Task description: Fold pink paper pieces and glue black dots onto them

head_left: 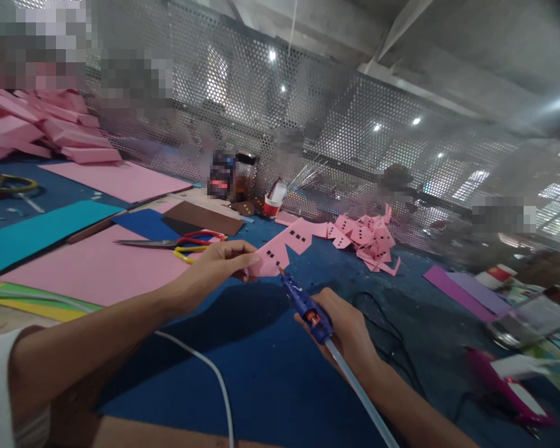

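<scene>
While pinching a pink paper cut-out (280, 252) in the left hand (219, 264) above the middle of the tabletop (261, 373), touches the tip of a glue gun (305, 308) to its lower edge. Holds the gun in the closed grip of the right hand (350, 330).

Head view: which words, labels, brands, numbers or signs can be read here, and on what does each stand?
No text can be read.
Blue glue gun in the right hand: a pale mark, too small to read.
Pink cut-out in the left hand: dark squares only, no letters.
Dark jars: labels blurred out.
Red and white cup at right: blurred.
</scene>
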Tool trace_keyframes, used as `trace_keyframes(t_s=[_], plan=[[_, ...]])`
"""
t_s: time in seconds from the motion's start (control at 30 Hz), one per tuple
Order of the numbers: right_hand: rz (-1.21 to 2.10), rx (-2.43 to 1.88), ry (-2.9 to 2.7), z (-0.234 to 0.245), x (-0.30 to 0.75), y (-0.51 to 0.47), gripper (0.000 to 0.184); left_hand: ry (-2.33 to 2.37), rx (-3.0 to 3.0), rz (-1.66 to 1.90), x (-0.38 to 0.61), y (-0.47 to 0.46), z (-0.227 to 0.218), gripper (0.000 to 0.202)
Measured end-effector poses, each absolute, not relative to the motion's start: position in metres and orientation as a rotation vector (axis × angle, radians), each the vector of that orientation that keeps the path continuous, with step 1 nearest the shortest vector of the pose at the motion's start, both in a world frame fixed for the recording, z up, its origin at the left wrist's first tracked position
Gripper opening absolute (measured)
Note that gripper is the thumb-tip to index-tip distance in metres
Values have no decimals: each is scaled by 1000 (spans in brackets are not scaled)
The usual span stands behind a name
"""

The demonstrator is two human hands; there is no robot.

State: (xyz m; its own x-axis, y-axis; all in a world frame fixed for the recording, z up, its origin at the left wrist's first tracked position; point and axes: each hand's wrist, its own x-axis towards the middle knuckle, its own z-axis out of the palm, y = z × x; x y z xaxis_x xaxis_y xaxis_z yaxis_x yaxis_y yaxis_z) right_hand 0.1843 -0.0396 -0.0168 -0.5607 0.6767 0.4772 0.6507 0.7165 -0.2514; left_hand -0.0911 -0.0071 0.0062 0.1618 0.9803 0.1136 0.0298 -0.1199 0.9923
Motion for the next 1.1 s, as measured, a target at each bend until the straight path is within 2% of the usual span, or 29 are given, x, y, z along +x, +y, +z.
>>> trace_keyframes(t_s=[1.1], plan=[[20,-1033,-2347,-15,180,-42,11,1051,1488,1117,-92,-6,2,23]])
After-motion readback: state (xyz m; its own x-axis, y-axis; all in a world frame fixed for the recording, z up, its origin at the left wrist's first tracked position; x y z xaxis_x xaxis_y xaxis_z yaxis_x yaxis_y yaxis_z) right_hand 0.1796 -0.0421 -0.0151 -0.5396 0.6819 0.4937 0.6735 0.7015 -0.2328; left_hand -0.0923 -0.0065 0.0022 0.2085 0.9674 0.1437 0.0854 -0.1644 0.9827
